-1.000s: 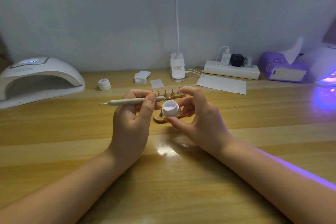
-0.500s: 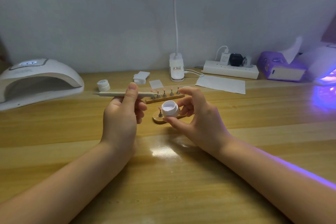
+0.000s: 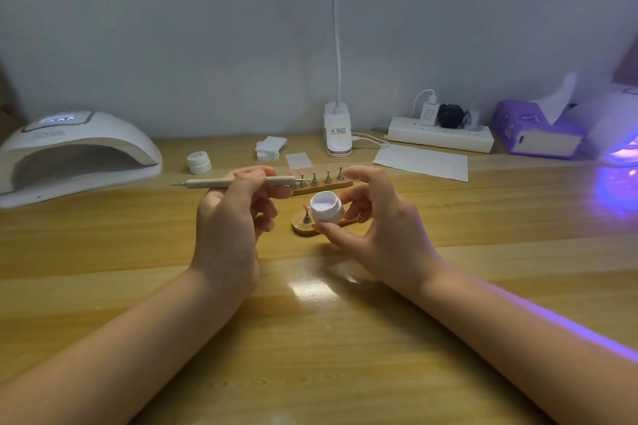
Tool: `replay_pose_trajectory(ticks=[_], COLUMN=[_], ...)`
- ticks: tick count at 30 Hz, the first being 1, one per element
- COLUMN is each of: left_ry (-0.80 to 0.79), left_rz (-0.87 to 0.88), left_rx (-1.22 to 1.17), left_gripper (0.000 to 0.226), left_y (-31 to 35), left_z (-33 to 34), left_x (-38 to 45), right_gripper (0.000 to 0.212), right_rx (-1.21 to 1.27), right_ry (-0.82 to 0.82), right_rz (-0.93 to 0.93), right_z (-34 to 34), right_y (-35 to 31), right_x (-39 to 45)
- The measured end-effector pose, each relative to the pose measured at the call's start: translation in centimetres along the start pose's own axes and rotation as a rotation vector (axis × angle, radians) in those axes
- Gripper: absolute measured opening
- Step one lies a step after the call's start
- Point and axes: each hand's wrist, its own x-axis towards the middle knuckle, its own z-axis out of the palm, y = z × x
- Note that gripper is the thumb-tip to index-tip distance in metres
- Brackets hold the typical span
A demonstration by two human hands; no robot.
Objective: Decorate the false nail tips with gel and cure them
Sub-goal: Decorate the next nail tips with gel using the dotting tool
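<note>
We see the false nail tips (image 3: 316, 172) standing in a row on small metal pegs along a wooden holder strip (image 3: 322, 185) near the middle of the bench (image 3: 345, 338), pale pink and too small for us to make out any decoration. Just in front of that strip lies an oval wooden stand (image 3: 303, 228) with one more peg on it. The right hand (image 3: 376, 228) pinches a small open white gel pot (image 3: 326, 206) between thumb and fingertips, holding it just above the oval stand, its mouth turned toward us and showing a whitish inside. The left hand (image 3: 229, 217) grips a slim beige dotting pen (image 3: 238, 182) between thumb and fingers, the pen lying nearly level with its fine metal point toward the left and its other end reaching the left end of the peg row. Behind the hands we find a closed white gel jar (image 3: 199, 162), a stack of white wipes (image 3: 270, 148) and a small clear sheet (image 3: 298, 160). A white nail curing lamp (image 3: 79, 152) sits at the far left. At the back stand a clip lamp base (image 3: 337, 129), a white power strip (image 3: 440, 133) with plugs, and a sheet of white paper (image 3: 422, 161). A purple tissue box (image 3: 537, 129) and a second curing lamp (image 3: 618, 134) glowing violet sit at the far right.
</note>
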Motion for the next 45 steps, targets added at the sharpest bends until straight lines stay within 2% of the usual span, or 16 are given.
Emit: replay_pose_trajectory(ticks=[3, 8, 13, 19, 21, 27, 32, 39, 42, 45], left_ry=[-0.008, -0.046, -0.065, -0.101, -0.106, -0.113, -0.118, -0.118, -0.12, -0.127], left_rz=[0.0, 0.017, 0.089, 0.165, 0.173, 0.186, 0.163, 0.162, 0.168, 0.161], left_rx=[-0.007, 0.025, 0.119, 0.187, 0.207, 0.227, 0.248, 0.259, 0.258, 0.24], left_gripper=[0.018, 0.022, 0.022, 0.019, 0.022, 0.018, 0.021, 0.02, 0.02, 0.02], left_y=[-0.1, -0.3, -0.5, -1.1, -1.2, -1.7, -1.8, -1.7, -1.7, -1.7], left_z=[-0.1, -0.2, -0.5, -0.5, -0.6, -0.8, -0.7, -0.6, -0.6, -0.6], left_x=[0.1, 0.0, 0.0, -0.1, 0.0, 0.1, 0.0, -0.1, -0.1, -0.1], right_gripper=[0.067, 0.068, 0.072, 0.067, 0.069, 0.072, 0.071, 0.067, 0.072, 0.068], right_rx=[-0.006, -0.006, -0.005, 0.057, 0.021, -0.139, -0.154, -0.234, -0.313, -0.428], right_ry=[0.004, 0.019, 0.052, 0.297, 0.32, 0.129, 0.087, -0.026, -0.078, -0.017], right_rz=[-0.001, -0.003, 0.006, 0.274, 0.365, 0.592, 0.676, 0.686, 0.676, 0.553], right_z=[0.0, 0.0, -0.4, -2.4, -3.3, -4.2, -4.1, -3.9, -3.9, -3.6], right_y=[0.1, 0.4, 0.4, 2.3, 3.8, 7.5, 8.2, 7.6, 7.3, 6.3], right_x=[0.0, 0.0, 0.3, 2.1, 2.4, 1.9, 1.9, 1.8, 1.8, 1.7])
